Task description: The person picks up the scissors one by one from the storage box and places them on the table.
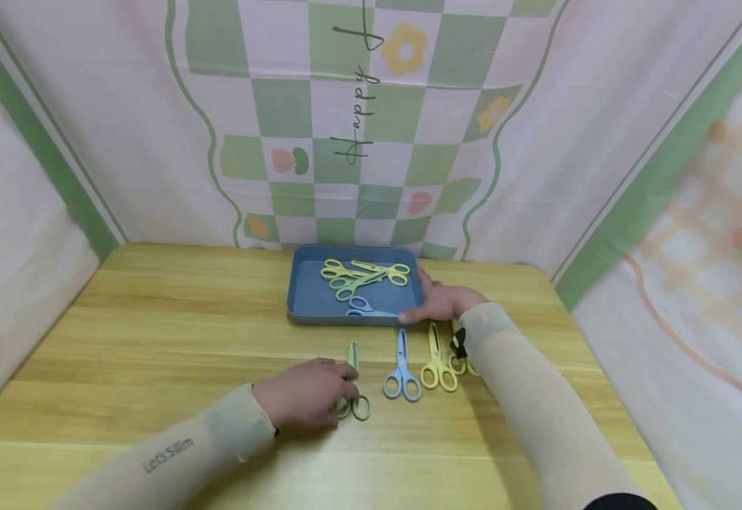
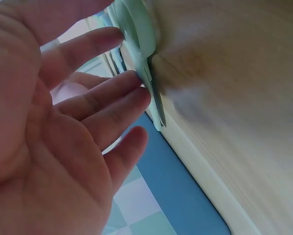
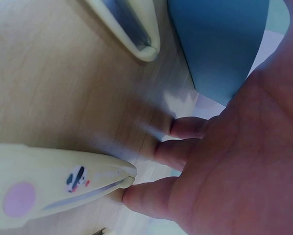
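left hand [image 1: 307,393] (palm down) at green scissors [image 1: 353,356]

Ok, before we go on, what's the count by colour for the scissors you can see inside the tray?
Yellow scissors: 2
Green scissors: 1
Blue scissors: 1
Total visible in the blue tray: 4 pairs
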### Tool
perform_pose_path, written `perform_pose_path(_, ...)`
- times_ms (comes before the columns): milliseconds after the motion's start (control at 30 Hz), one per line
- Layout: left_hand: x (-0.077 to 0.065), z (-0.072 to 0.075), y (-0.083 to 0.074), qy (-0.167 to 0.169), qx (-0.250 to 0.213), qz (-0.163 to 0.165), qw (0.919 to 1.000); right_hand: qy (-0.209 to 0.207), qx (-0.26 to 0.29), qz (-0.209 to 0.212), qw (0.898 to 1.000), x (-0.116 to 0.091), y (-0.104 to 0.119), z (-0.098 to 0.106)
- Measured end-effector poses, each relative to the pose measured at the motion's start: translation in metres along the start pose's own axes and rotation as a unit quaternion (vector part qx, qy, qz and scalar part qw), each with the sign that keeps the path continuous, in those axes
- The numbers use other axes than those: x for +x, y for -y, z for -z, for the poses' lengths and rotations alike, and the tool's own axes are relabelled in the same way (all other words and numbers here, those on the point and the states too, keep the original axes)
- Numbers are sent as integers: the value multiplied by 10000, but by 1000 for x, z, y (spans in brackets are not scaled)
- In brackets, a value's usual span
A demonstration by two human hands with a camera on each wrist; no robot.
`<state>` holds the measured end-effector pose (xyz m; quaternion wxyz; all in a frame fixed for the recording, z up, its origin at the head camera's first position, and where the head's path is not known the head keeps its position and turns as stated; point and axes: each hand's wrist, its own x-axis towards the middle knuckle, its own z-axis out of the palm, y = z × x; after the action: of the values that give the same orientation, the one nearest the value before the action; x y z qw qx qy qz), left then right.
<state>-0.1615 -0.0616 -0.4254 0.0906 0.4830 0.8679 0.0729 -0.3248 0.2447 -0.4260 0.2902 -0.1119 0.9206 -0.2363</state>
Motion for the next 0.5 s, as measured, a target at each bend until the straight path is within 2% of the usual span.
perform_pose_path(300, 12, -1, 8, -156, -300, 8, 9994, -15, 152, 21, 9999, 5, -4, 0)
perform_pose_path(500, 19, -1, 13, -142, -344, 70, 9993, -7, 137, 53, 9999, 3, -1, -1)
